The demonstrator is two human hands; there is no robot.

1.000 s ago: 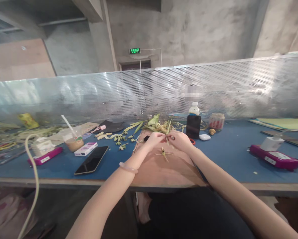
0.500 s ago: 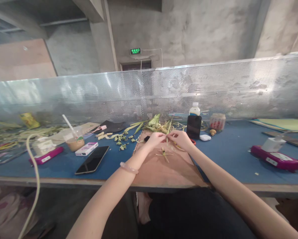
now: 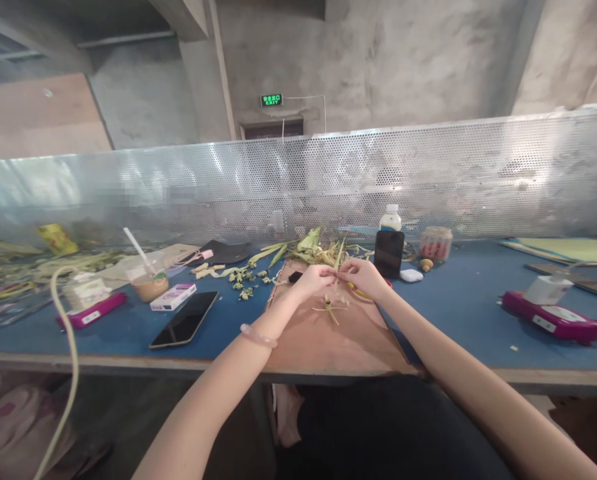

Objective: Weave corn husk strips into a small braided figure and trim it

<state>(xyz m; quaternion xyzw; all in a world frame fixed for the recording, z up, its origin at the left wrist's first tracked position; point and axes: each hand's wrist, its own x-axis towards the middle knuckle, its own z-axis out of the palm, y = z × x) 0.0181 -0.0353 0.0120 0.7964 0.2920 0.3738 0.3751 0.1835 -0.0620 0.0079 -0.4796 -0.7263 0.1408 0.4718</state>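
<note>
Above a brown board (image 3: pixel 338 347), my left hand (image 3: pixel 317 280) and my right hand (image 3: pixel 362 277) meet with fingertips pinched together. Between them rises a narrow pale green leaf strip (image 3: pixel 339 253); its lower end is hidden by the fingers. Just below the hands, a small knotted piece of leaf with thin arms spread out like a cross (image 3: pixel 329 308) lies on the board. Beside my right hand rests a yellow curved handle (image 3: pixel 359 292), partly covered. A small black object (image 3: pixel 295 277) sits by my left wrist.
Behind the board is a heap of leaves (image 3: pixel 311 250), with small knotted leaf pieces (image 3: pixel 243 279) to its left. Left stand a phone (image 3: pixel 186 320), a small box (image 3: pixel 173 297) and a drink cup (image 3: pixel 150 287). Right are an upright phone (image 3: pixel 389 253), a bottle (image 3: pixel 391 219) and a jar (image 3: pixel 436 244).
Both hands stay nearly in place, fingertips still together, with only a slight shift of the fingers and strip. The cross-shaped leaf piece has not moved.
</note>
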